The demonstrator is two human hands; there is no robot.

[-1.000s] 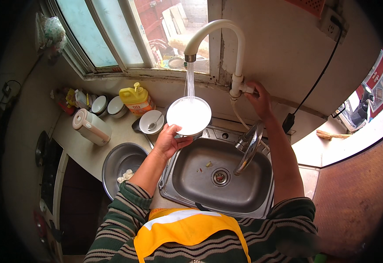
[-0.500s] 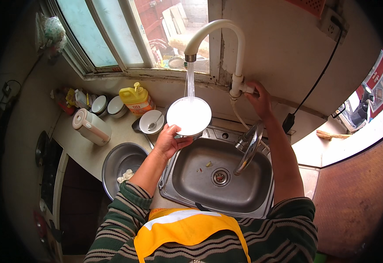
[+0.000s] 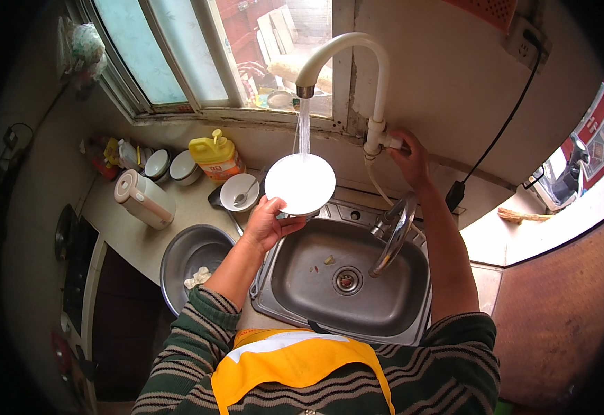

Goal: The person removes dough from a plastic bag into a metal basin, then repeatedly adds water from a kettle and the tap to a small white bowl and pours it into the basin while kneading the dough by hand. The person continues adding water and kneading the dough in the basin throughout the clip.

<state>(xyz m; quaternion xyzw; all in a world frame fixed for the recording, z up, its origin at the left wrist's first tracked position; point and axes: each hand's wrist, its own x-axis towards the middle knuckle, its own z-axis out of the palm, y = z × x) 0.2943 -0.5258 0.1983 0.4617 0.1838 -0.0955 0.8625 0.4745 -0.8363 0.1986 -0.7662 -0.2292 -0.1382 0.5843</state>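
Note:
My left hand [image 3: 271,225] grips a white bowl [image 3: 300,183] by its near left rim, thumb on top and fingers beneath. A stream of water [image 3: 304,128] falls from the tall white gooseneck tap [image 3: 347,43] into the bowl, which I hold over the back left of the steel sink [image 3: 295,294]. The bowl's bright inside is washed out, so its water level cannot be told. My right hand [image 3: 411,159] is closed around the handle at the side of the tap's base; the fingers partly hide the handle. Small food scraps [image 3: 329,260] lie in the sink near the drain.
A second, chrome tap [image 3: 393,238] arches over the sink's right side. To the left are a metal basin [image 3: 177,266] with a pale cloth, a white bowl [image 3: 238,192] holding a spoon, a yellow pump bottle [image 3: 216,158], a pale kettle [image 3: 144,199] and stacked bowls [image 3: 184,168].

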